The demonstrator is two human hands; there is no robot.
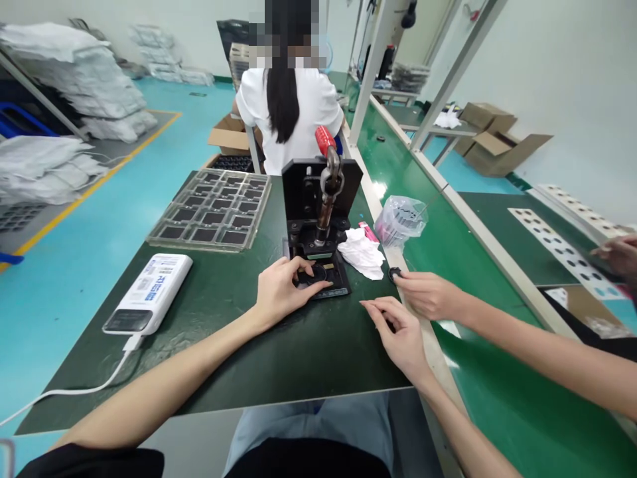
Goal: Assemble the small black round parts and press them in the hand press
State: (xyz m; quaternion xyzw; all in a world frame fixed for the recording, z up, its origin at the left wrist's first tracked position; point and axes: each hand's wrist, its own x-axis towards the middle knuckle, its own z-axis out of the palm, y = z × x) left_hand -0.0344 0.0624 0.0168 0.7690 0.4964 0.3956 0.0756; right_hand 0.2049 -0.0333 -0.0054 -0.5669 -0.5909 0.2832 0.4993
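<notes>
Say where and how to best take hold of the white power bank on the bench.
I'd take the power bank by its two long sides, mid-body, from above: it lies flat, top exposed, and is clearly longer than wide. Keep off the near end, where the cable plug sticks out.

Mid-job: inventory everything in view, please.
Table: one, dark green, centre.
Press: one, black, on table.
Round parts: two, black, in press and another's hand.
Tray: one, clear, left of press.
Power bank: one, white, nearer left.
Cloth: one, white, right of press.
Pink item: one, beside cloth.
Bag: one, clear, beyond cloth.
Belt: one, green, right.
Holed strips: two, white, far right.
Bundles: several, white, far left.
Boxes: several, brown, ahead and right.
Co-worker: one, white top, ahead.
Others' hands: two, right.
Left hand: one, bare, at press.
Right hand: one, bare, above table.
</notes>
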